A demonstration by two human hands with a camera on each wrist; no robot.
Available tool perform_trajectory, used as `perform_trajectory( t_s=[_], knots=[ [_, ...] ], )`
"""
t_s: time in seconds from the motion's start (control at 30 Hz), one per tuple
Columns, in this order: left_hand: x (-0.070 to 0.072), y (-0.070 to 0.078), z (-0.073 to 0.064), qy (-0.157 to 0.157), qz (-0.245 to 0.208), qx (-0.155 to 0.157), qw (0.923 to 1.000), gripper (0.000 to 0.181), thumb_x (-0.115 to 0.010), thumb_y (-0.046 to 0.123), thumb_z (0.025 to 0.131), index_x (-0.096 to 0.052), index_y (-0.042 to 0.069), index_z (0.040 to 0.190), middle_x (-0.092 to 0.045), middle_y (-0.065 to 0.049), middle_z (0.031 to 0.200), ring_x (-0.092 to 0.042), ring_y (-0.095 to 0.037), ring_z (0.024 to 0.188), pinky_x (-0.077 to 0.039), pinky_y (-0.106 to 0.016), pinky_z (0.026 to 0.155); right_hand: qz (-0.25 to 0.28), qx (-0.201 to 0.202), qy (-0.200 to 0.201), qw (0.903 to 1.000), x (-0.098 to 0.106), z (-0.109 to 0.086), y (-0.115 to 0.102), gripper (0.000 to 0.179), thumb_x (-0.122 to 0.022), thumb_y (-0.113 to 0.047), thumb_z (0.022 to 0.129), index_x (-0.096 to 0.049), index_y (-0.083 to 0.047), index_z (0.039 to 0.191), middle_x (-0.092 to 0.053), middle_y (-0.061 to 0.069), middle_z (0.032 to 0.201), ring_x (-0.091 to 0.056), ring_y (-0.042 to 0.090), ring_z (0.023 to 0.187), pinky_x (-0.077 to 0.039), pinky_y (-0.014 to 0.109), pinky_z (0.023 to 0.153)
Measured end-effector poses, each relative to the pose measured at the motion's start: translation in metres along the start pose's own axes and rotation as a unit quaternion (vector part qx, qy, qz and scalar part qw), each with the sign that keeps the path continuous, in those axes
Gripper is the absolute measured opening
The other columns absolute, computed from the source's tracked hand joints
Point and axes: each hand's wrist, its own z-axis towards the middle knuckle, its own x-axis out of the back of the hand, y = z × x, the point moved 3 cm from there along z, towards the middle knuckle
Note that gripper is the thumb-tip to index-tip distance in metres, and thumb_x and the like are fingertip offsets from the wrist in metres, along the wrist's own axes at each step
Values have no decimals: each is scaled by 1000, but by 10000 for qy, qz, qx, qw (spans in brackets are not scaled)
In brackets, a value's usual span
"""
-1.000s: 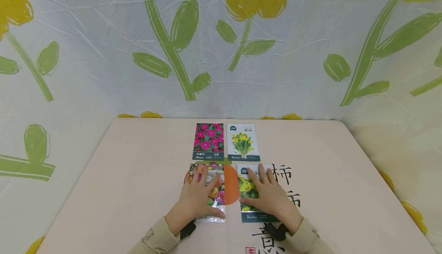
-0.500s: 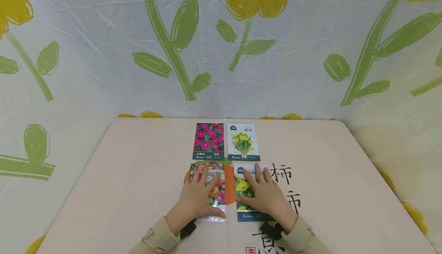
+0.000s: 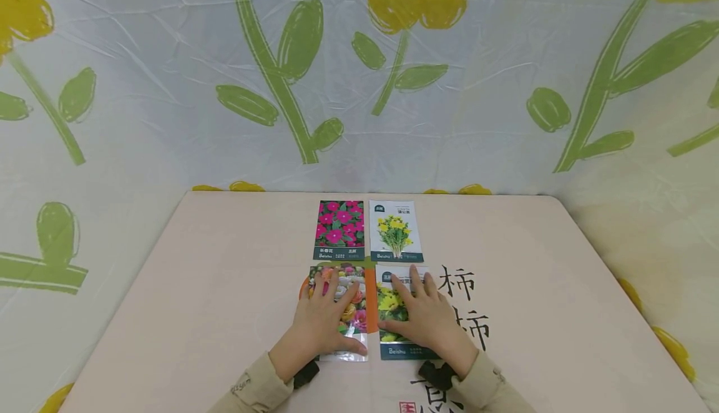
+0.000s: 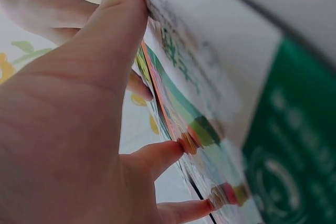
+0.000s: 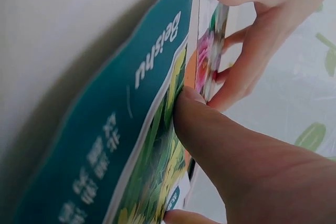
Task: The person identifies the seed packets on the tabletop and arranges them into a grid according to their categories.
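Note:
My left hand [image 3: 320,322] lies with spread fingers on a seed packet with mixed colourful blooms [image 3: 359,319], at the near left of a group of packets. In the left wrist view its thumb and fingertips touch that packet's [image 4: 210,72] surface. The right hand [image 3: 432,319], fingers also spread, rests on a seed packet with yellow flowers [image 3: 393,332], just right of the first with a narrow gap between. Its thumb touches the green-banded packet [image 5: 105,140] in the right wrist view. Both packets lie flat, partly covered by the hands.
Behind lie a packet with pink flowers [image 3: 339,229] and a white packet with yellow flowers [image 3: 396,232], side by side. The pale pink table mat [image 3: 224,263] has an orange print and black characters [image 3: 474,325]. A flower-patterned curtain [image 3: 449,138] stands behind the table.
The right hand has slid the yellow-flower packet leftward, narrowing the gap to the colourful packet. The left hand stays nearly still, and the two back packets have not moved.

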Motion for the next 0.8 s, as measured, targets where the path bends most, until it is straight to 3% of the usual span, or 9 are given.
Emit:
perform_trajectory(
  t_s=[0.43, 0.6, 0.8],
  knots=[
    [0, 1, 0, 4, 9, -5, 10000, 119, -48, 97, 59, -29, 32, 157, -23, -18, 161, -25, -50, 143, -43, -60, 102, 4, 129, 133, 9998, -2, 1, 1, 97, -65, -71, 80, -37, -17, 155, -19, 25, 160, -17, 55, 143, -29, 73, 103],
    [0, 0, -1, 14, 25, -13, 10000, 119, -47, 97, 60, -29, 32, 157, -23, -18, 161, -25, -50, 143, -45, -58, 99, 368, 820, 179, 9958, 5, 5, 8, 97, -69, -66, 80, -33, -18, 156, -17, 21, 162, -14, 51, 145, -22, 72, 108],
    [0, 0, -1, 20, 78, -24, 10000, 119, -46, 98, 59, -28, 32, 157, -23, -18, 161, -25, -50, 143, -41, -61, 103, 695, 1885, 58, 9796, 15, 9, 16, 102, -82, -53, 74, -33, -18, 156, -19, 18, 163, -16, 46, 147, -20, 72, 109]
  ],
)
